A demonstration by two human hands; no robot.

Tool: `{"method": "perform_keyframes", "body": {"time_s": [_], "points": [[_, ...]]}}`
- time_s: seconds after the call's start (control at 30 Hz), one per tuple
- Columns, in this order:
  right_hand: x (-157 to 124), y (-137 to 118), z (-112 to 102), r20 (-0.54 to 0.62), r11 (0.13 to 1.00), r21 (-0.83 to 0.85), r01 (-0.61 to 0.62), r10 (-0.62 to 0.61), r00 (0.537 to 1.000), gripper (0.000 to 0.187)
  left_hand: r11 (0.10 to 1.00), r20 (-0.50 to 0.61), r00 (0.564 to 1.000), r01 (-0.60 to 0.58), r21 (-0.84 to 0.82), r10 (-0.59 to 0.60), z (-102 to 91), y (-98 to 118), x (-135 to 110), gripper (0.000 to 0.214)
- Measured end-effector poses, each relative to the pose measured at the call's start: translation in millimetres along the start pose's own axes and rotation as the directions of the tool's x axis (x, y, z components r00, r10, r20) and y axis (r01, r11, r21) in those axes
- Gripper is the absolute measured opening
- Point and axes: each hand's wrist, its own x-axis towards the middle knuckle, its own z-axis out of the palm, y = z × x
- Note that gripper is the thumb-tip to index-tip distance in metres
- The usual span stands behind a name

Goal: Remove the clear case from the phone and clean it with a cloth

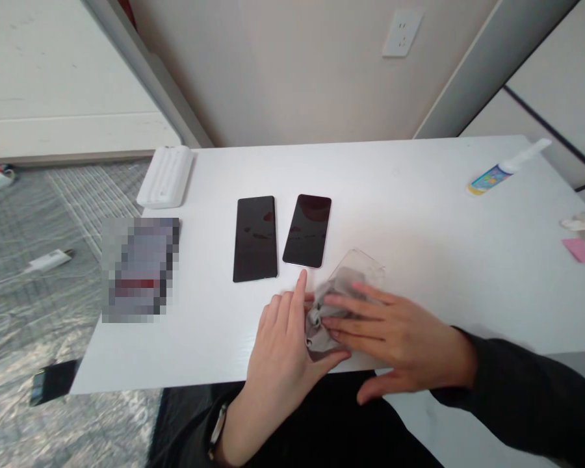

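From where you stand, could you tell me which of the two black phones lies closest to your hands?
The tilted phone on the right, just above your left hand; the other phone lies straighter, further left.

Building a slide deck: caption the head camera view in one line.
Left hand and right hand hold a grey cloth on a clear sheet beside two black smartphones.
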Motion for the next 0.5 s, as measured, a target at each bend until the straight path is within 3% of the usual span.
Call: {"method": "perform_keyframes", "body": {"time_s": [0.07, 0.13, 0.27, 0.4, 0.5], "points": [[-3.4, 2.1, -1.1, -0.053, 0.993, -0.058, -0.099, 0.096, 0.994, 0.048, 1.000, 0.014, 1.000, 0.002, -0.007, -0.002, -1.3, 0.5, 0.4, 0.130], [-4.8, 2.7, -1.8, -0.100, 0.983, -0.088, -0.164, 0.155, 0.983, 0.044, 1.000, 0.028, 1.000, 0.008, -0.010, -0.008, -2.7, 1.5, 0.4, 0.130], [-2.2, -0.9, -2.6, -0.039, 1.000, 0.000, -0.020, 0.020, 0.999, 0.048, 0.999, 0.032, 0.999, 0.000, -0.032, 0.001, -4.2, 3.4, -0.5, 0.123], [0.8, -2.9, -3.3, -0.097, 0.980, -0.127, -0.152, 0.140, 0.985, 0.037, 0.999, 0.042, 0.999, 0.008, -0.033, -0.007, -3.4, 2.6, -0.8, 0.122], [3.3, -7.2, -1.7, -0.060, 0.996, -0.073, -0.042, 0.038, 0.997, 0.048, 1.000, 0.036, 0.999, 0.004, -0.027, -0.003, -2.9, 1.3, -0.8, 0.123]]}}
